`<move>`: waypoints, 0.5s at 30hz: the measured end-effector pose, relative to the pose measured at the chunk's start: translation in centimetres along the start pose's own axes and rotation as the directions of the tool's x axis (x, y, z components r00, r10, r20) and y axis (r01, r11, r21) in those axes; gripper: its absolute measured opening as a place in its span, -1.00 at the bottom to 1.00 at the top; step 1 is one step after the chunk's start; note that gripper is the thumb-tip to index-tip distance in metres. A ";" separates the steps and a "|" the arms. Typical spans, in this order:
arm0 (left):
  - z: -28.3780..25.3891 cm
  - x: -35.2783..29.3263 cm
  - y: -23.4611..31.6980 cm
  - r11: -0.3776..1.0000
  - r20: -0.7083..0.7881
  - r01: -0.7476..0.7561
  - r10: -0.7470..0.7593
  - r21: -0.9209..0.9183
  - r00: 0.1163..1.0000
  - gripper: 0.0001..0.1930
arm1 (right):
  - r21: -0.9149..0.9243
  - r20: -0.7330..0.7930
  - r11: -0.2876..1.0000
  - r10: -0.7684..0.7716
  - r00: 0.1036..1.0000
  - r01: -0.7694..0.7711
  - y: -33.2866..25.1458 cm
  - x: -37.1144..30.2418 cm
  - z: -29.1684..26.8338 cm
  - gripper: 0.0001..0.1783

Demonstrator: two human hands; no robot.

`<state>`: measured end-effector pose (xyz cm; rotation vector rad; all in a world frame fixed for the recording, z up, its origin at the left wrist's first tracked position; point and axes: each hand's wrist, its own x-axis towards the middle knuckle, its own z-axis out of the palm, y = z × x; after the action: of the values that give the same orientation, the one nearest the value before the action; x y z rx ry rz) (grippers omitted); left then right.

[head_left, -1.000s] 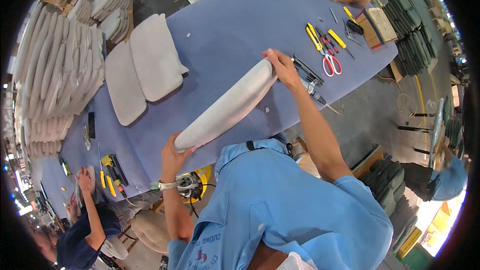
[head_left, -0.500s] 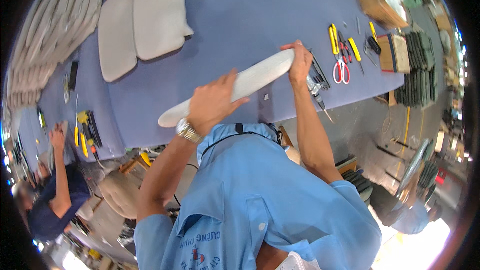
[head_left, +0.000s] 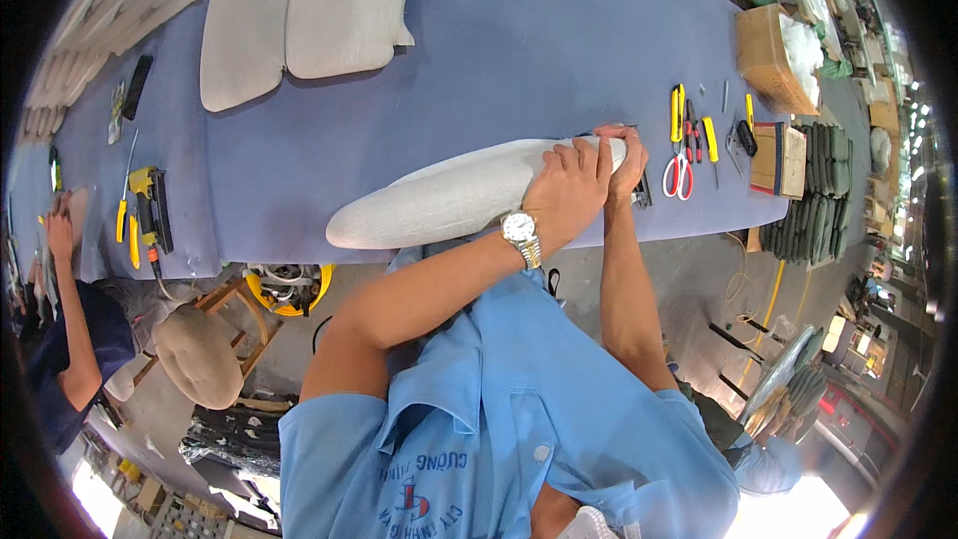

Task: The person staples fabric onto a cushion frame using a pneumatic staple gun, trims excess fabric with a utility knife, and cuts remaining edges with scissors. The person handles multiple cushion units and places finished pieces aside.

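A light grey fabric-covered cushion [head_left: 439,198] stands tilted on edge at the near side of the table, its long rounded end pointing left. Around its right end is my right hand [head_left: 629,162], thumb and fingers gripping the corner. My left hand [head_left: 567,190], with a watch on the wrist, presses over the cushion right beside it, fingers bent across the top edge. Both hands nearly touch each other. The cushion's far face is hidden. Partly behind my right hand lies a dark tool [head_left: 642,187], too covered to name.
Two grey cushions [head_left: 344,10] lie at the far left of the blue table [head_left: 519,60]. Red-handled scissors [head_left: 678,178], yellow cutters and pliers lie right, near a cardboard box [head_left: 773,55]. A yellow staple gun [head_left: 152,208] lies left, near a co-worker's arm [head_left: 75,309].
My left hand has slid right along the cushion to join my right hand at its end. The cushion has turned, showing more of its broad face. The view has shifted.
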<state>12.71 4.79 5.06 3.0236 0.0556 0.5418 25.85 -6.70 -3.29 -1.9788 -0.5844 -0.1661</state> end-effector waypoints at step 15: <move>-0.3 -0.6 -0.4 0.998 -0.015 -0.046 0.046 -0.040 0.999 -0.46 | 0.184 -0.007 0.915 0.367 0.930 -0.359 -2.2 -0.2 -0.2 -0.33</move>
<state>12.05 5.15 5.06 2.9889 -0.0238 0.5609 24.70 -6.10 -1.51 -1.8651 -0.1876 0.0749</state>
